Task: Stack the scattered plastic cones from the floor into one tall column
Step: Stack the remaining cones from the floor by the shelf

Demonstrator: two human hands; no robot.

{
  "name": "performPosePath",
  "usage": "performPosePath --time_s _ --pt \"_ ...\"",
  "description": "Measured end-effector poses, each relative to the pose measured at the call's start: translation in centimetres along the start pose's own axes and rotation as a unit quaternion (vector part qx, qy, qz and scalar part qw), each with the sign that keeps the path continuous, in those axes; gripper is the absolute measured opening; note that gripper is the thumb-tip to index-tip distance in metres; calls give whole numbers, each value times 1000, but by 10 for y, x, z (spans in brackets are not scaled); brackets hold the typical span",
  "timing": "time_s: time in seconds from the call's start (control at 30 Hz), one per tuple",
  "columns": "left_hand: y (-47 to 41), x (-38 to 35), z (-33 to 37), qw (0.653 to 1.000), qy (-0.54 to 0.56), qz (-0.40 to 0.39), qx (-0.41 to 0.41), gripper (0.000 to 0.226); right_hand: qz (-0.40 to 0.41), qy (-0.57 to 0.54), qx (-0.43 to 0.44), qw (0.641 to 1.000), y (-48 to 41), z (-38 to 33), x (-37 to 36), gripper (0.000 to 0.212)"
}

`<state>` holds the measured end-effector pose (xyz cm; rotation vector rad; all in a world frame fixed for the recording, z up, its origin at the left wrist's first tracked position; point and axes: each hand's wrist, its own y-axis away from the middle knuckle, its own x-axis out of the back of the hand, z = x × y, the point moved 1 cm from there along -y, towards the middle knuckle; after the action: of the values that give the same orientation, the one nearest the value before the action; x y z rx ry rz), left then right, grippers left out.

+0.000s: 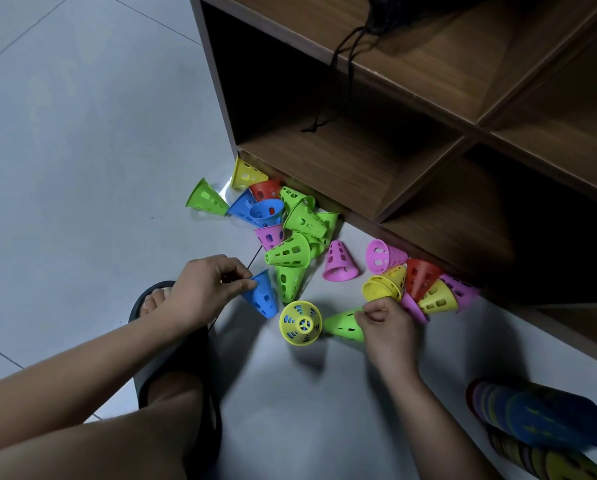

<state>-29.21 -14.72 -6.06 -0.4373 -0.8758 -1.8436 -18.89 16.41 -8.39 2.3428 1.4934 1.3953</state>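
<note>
Head view: on the near floor (82,133), my left hand (203,292) pinched a blue cone (265,299) and my right hand (387,329) gripped a green cone (344,325). The plastic looked light and stiff, likely best taken at the rim.

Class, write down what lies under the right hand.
A green cone on its side, gripped by the right hand. Its tip shows; the hand covers its wide end.

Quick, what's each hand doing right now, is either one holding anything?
Left hand: pinches the blue cone.
Right hand: fingers curled round the green cone lying on its side.
</note>
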Motion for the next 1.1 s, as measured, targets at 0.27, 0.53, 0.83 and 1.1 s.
performPosePath --time_s 0.27,0.53,0.83,1.1 --pt "7 20 22 998 58 26 -16 12 18 119 78 990 7 2 22 11" --pt "18 15 55 989 138 -27 -44 13 51 119 199 971 17 -8 41 17" --pt "21 4 59 977 177 -98 -63 12 40 5 168 985 16 -23 50 6" --pt "19 3 59 955 266 -117 -54 12 12 -125 111 986 9 -32 61 14"
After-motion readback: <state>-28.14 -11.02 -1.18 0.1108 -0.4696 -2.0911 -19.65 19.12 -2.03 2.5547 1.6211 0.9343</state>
